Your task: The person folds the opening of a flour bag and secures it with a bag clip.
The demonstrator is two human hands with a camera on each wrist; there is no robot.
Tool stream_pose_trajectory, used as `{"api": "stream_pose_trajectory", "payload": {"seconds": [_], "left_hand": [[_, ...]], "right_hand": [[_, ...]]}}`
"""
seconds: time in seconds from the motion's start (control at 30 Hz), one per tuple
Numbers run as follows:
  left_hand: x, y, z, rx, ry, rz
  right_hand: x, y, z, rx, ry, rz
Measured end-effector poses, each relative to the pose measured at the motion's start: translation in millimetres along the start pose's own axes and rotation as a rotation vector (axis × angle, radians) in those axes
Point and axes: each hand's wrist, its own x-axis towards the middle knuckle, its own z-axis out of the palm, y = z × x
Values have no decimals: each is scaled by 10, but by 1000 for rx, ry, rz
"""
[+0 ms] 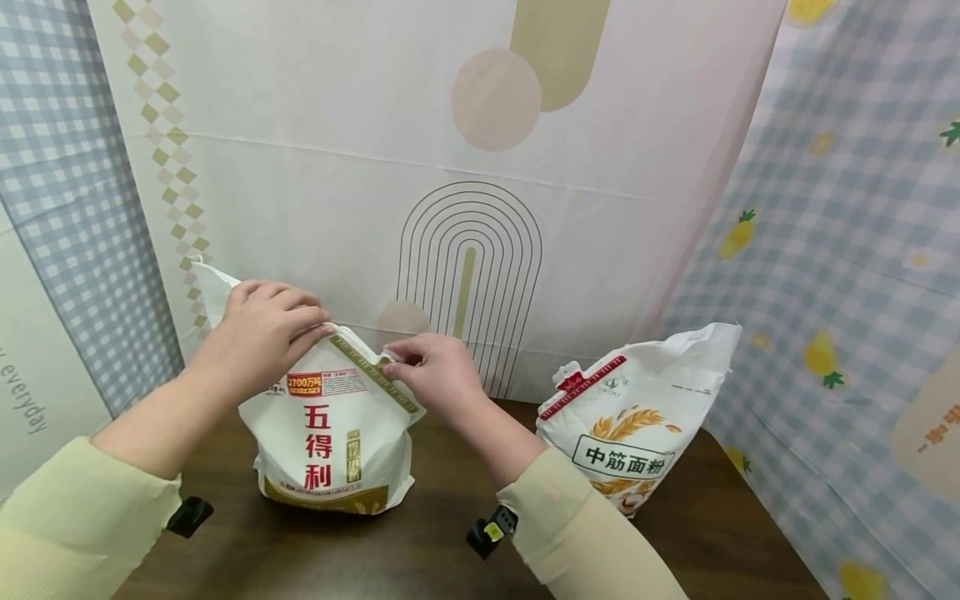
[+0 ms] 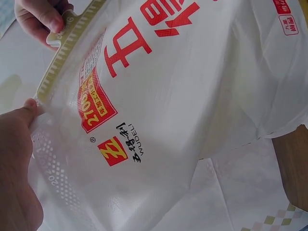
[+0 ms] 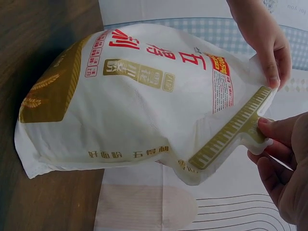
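Both forearms, in pale yellow-green sleeves, reach forward over the near edge of a dark wooden table (image 1: 420, 542), each with a small black camera strapped at the wrist. The left hand (image 1: 258, 333) is raised to the top left of a white flour bag (image 1: 330, 433) with red characters and a gold band along its base; its fingers are curled over the bag's upper edge and its thumb pinches the plastic there, as the left wrist view shows at the end of the strip. The right hand (image 1: 435, 371) comes in from the other side, thumb and forefinger pinched on the tab at the right end of the gold tear strip (image 1: 375, 375) that runs slantwise across the bag's top corner. The bag stands upright on the table, left of centre, between the two hands. Well apart to the right, a second flour bag (image 1: 630, 425), white with a wheat picture and a red strip, leans back on the table. Behind them hangs a cream backdrop (image 1: 465, 208) with arch line patterns, flanked by blue gingham cloths on both sides.
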Motion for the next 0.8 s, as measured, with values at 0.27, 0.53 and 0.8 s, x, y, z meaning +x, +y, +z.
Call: {"api": "stream_pose_trajectory", "payload": {"seconds": [0.27,0.53,0.8], "left_hand": [[15,11,2,-1,-8,-12],[23,5,-4,4,-7,-13],[14,-3,1,6,-11,15]], "right_hand": [[15,-4,16,29,12,0],[13,-43,17,2,11,-3],[1,-46,13,-27,-18,-11]]}}
